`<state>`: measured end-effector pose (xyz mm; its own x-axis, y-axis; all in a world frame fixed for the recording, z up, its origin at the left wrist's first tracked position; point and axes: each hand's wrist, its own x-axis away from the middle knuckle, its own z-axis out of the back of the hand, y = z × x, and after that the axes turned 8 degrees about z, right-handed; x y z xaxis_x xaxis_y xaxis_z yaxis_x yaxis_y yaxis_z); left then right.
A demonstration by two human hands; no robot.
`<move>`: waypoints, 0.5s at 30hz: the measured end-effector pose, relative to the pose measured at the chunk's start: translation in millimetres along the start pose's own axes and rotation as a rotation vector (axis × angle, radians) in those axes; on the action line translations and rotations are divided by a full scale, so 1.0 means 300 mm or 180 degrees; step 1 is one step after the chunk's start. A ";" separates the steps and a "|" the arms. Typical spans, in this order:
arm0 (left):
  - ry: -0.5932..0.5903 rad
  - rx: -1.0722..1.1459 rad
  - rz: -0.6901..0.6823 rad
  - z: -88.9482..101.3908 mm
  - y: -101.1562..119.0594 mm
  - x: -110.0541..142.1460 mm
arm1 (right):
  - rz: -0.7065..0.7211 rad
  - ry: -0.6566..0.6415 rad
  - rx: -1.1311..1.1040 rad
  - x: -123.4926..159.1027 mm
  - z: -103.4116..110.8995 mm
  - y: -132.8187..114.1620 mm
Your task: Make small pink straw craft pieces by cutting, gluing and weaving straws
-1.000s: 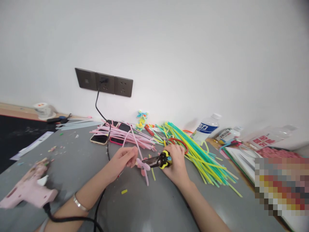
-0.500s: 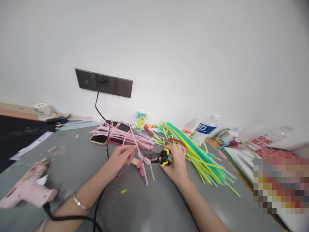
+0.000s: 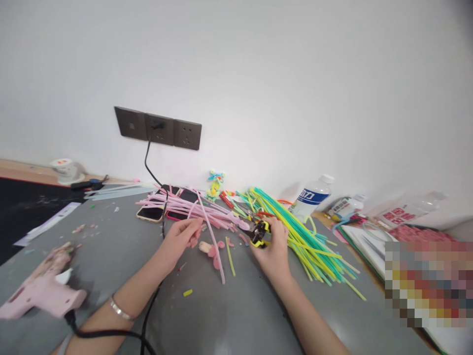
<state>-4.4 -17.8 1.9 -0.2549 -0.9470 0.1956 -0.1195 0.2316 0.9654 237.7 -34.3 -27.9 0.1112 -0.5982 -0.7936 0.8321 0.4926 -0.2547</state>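
Note:
My right hand (image 3: 274, 241) is wrapped round a pair of pliers (image 3: 260, 232) with yellow-and-black handles and dark jaws, which point left. At the jaw tips is a small lilac looped piece (image 3: 240, 223), over the end of the pink pipe cleaners (image 3: 185, 207). Whether the jaws grip it I cannot tell. My left hand (image 3: 185, 232) is closed, its fingertips pinched together; anything in them is hidden. Right of it, a long pink pipe cleaner (image 3: 213, 239) lies slantwise, beside a small pink-and-cream piece (image 3: 211, 250) and a short yellow-green stem (image 3: 230, 256).
Green and yellow pipe cleaners (image 3: 306, 241) lie to the right, near a bottle (image 3: 312, 197). A pink glue gun (image 3: 44, 291) rests at left, its black cable (image 3: 107, 334) passing by my left forearm. Phones (image 3: 151, 213) lie under the pink bundle. A small colourful figure (image 3: 215, 186) stands by the wall.
The pliers and my right hand have moved up and slightly right. The lilac looped piece has shifted up and right with the jaws, uncovering the pink-and-cream piece. My left hand has drawn slightly left.

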 end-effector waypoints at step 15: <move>-0.0006 -0.0098 -0.0022 0.001 -0.002 0.001 | 0.0218 -0.0177 0.0125 -0.011 0.016 -0.028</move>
<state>-4.7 -18.3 1.2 -0.2560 -0.9481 0.1886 -0.0918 0.2181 0.9716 233.0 -39.6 -20.4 0.1977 -0.5987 -0.7762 0.8421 0.5091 -0.1782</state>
